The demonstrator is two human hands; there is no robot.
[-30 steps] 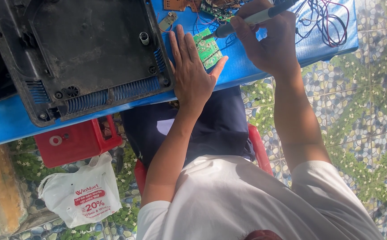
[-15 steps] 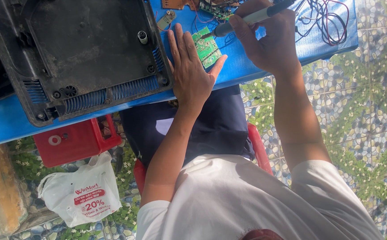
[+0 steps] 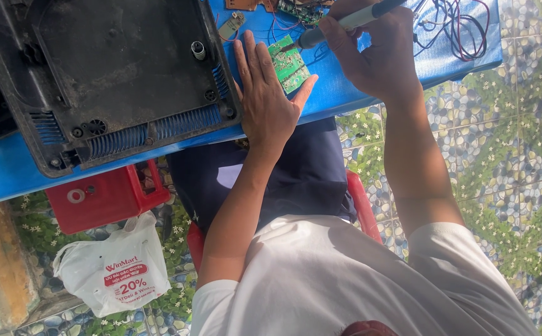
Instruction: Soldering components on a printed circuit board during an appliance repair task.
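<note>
Black plastic casing (image 3: 106, 74) is lying open on the blue table (image 3: 345, 99), at the far left of the green circuit board (image 3: 291, 63). Just left of the board, the left hand (image 3: 264, 99) is resting flat and released, fingers spread, its thumb pressing against the board's near edge. Directly right of the board, the right hand (image 3: 377, 53) is grasping a grey soldering iron (image 3: 345, 22) in a pen grip, the tip meeting the board's upper corner. Farther right of the board, loose red and black wires (image 3: 464, 31) are lying coiled. Judged step: a joint on the board is being worked; the next move is calling for a steady board and a precise tip.
</note>
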